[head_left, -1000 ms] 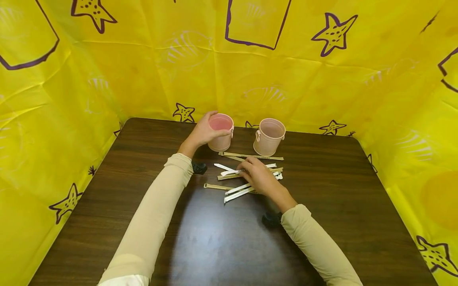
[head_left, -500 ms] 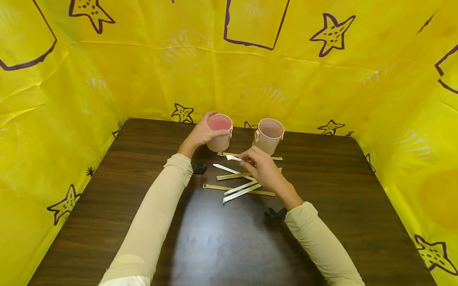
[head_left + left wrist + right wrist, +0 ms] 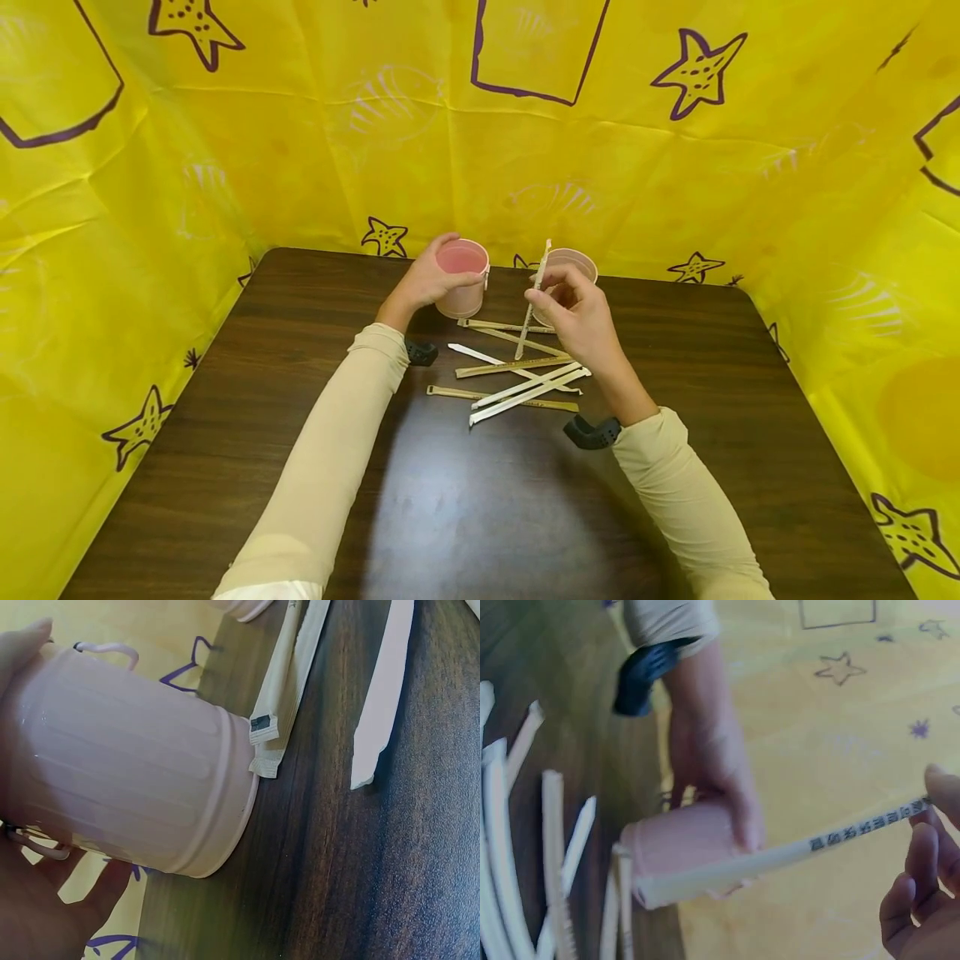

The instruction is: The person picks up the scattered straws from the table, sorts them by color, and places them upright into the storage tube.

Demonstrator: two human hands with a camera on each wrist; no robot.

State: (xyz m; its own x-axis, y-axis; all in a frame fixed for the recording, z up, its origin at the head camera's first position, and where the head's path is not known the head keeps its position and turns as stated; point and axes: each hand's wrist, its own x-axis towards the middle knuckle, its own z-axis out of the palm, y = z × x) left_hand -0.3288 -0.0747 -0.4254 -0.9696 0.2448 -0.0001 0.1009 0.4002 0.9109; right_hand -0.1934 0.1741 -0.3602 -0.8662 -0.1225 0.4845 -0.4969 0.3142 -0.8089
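Observation:
My left hand (image 3: 422,279) grips a small pink bucket (image 3: 461,302) by its side, thumb along the rim. In the left wrist view the bucket (image 3: 135,757) has ribbed walls and little side handles, with its base at the dark table. My right hand (image 3: 588,321) pinches a paper-wrapped straw (image 3: 526,329) between thumb and fingers, raised above the table and steeply tilted. Printed characters run along the straw (image 3: 780,859) in the right wrist view. Behind the right hand stands a second pink bucket (image 3: 592,271), partly hidden.
Several wrapped straws lie crossed in front of the buckets, some white (image 3: 517,405), some brown (image 3: 491,370). The dark wooden table (image 3: 300,467) ends at a yellow patterned cloth (image 3: 450,150) behind and at both sides. Dark wrist devices (image 3: 592,433) sit under the sleeves.
My right hand has lifted a straw out of the pile, moved up and right toward the second bucket, and turned the straw from level to nearly upright. My left hand stays on its bucket.

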